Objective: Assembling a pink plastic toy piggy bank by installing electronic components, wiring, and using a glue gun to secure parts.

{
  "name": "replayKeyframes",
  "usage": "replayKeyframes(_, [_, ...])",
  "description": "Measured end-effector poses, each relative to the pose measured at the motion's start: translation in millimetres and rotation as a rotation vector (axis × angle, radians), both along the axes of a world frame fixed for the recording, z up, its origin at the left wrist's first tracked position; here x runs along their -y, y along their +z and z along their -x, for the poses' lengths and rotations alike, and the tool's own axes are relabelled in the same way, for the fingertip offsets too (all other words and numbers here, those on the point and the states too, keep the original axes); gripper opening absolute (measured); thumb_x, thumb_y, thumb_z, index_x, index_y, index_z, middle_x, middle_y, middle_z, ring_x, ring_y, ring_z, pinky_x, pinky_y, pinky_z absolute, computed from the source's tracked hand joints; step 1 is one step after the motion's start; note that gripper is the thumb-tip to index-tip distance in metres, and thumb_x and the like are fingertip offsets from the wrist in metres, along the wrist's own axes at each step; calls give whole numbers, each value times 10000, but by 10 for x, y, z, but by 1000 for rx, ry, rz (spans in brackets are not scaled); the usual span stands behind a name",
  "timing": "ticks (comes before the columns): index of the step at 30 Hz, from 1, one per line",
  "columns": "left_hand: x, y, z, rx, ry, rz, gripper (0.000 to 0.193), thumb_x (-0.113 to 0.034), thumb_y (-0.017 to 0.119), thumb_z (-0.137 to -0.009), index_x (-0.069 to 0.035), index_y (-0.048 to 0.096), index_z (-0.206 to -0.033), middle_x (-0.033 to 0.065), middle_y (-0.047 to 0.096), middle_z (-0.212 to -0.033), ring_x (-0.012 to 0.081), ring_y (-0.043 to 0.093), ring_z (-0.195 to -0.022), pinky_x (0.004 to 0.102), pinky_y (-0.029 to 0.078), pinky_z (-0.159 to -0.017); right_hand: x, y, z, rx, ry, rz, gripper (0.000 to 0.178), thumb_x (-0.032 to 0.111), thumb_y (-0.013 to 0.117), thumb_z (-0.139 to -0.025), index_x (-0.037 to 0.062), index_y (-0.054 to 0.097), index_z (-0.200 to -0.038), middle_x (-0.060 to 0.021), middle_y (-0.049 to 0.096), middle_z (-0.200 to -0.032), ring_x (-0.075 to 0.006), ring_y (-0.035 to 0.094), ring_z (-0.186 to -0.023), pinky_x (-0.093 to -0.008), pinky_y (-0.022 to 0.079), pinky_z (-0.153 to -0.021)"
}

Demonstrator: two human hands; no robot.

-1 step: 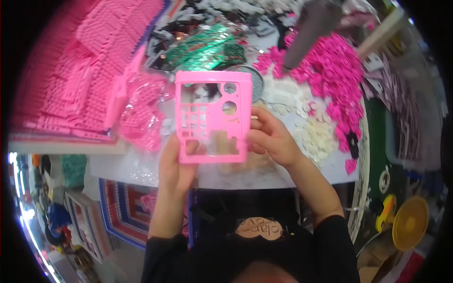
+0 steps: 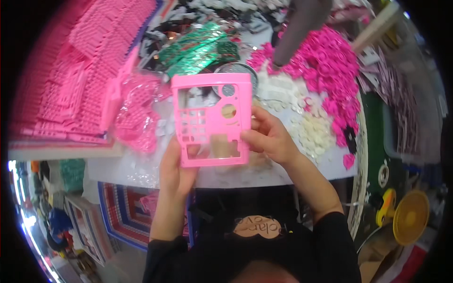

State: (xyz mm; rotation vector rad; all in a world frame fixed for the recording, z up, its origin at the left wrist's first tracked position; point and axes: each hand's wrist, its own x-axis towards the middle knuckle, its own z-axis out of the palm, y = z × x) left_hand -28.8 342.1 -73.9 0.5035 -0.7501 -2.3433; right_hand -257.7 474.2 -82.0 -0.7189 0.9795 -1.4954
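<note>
Since the earlier frame, the case (image 2: 214,127) sits a little lower in the view, while the tabletop (image 2: 292,174) and its heaps slide slightly to the left, so probably the head also moves. It is held above the tabletop, between two hands, with its cut-out front toward the camera. Left grip (image 2: 174,167) is closed around the lower left corner, and skin shows through the bottom opening; right grip (image 2: 271,139) pinches the right edge, thumb to the front. Such a hold, at the two sides, seems chosen because it leaves most of the front uncovered and keeps the frame steady. Around it, the stack (image 2: 94,52) of pink panels, the bag (image 2: 137,113), the green bundle (image 2: 196,52), the magenta heap (image 2: 314,66) and the cream parts (image 2: 315,134) lie mostly apart, perhaps so that each kind is easy to find.
</note>
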Motion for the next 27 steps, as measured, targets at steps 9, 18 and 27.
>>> replayKeyframes(9, [-245, -280, 94, 546, -36, 522, 597, -106, 515, -1044, -9, 275, -1582, 171, 591, -1293, 247, 603, -1158, 391, 480, -1028, -902, -47, 189, -500, 82, -90, 513, 198, 717, -940, 44, 551, -1401, -83, 724, -1072, -146, 667, -946, -318, 532, -864])
replayKeyframes(18, [-125, -231, 181, 347, 145, 692, 632, -70, 475, -1063, -123, 216, -1637, 137, 565, -1343, 193, 567, -1190, 370, 431, -1065, -3003, 81, 3413, -2060, -1327, -1169, 254, 135, 642, -818, 65, 755, -1034, -187, 736, -986, -359, 692, -1011, -502, 573, -859])
replayKeyframes(27, [89, -499, -133, 473, 82, 742, 442, -64, 458, -1068, 11, 448, -1503, 154, 547, -1422, 189, 551, -1270, 336, 441, -1073, -3881, 376, 4171, -1800, -1086, -1632, 308, 317, 660, -911, 98, 695, -1124, -182, 717, -1130, -401, 688, -1032, -483, 541, -886])
